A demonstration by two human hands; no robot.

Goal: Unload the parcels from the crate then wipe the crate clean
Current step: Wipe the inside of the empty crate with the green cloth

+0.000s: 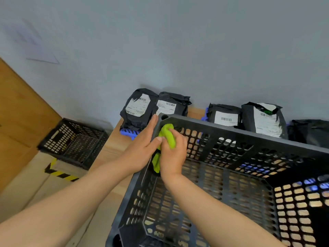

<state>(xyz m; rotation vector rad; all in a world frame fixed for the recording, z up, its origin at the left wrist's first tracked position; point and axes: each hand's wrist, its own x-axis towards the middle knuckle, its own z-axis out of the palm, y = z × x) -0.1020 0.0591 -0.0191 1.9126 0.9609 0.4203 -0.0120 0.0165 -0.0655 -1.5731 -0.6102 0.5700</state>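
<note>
A large black perforated crate (249,138) fills the lower right and holds no parcels. My right hand (173,154) grips a bunched lime-green cloth (167,135) against the inside of the crate's far left corner. My left hand (142,150) lies flat on the outside of that same corner, fingers straight and thumb on the rim. Several black parcels with white labels stand along the wall behind the crate, among them one (138,107) at the left and one (265,118) at the right.
The crate rests on a wooden table (114,147). A smaller black crate (74,141) sits on the floor at the left, beside yellow-black hazard tape (60,174). A blue plastic piece (129,133) lies under the left parcels. A grey wall rises behind them.
</note>
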